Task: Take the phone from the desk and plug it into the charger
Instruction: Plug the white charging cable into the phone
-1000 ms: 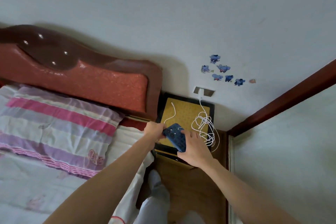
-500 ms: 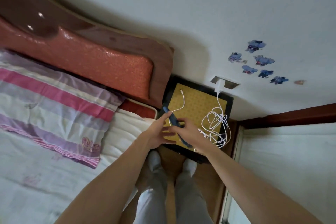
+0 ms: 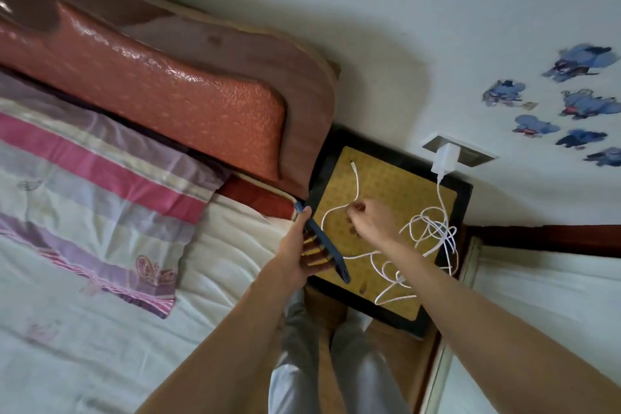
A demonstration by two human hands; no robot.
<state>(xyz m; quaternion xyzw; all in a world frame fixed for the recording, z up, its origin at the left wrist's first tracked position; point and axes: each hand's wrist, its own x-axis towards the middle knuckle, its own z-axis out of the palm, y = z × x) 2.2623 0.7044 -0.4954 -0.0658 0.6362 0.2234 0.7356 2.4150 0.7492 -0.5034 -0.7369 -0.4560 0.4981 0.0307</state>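
Note:
My left hand [image 3: 300, 254] holds a blue phone [image 3: 323, 244] edge-on, above the left edge of the bedside desk [image 3: 462, 193]. My right hand [image 3: 371, 220] is over the desk's yellow top and pinches the white charger cable [image 3: 357, 190] between thumb and fingers. The cable's free plug end [image 3: 352, 164] lies on the desk, beyond the hand. The rest of the cable lies in a tangle [image 3: 433, 232] at the right and runs up to a white charger block [image 3: 445, 158] in the wall socket [image 3: 473, 155].
A bed with a white sheet [image 3: 100, 329] and a striped pillow [image 3: 94, 185] fills the left, under a red-brown headboard [image 3: 188, 91]. A dark wooden door frame [image 3: 554, 239] stands at the right. My legs [image 3: 336, 370] stand on the wooden floor before the desk.
My right hand has let go of the phone and moved onto the desk to pinch the cable. The phone stays in my left hand, shifted a little left.

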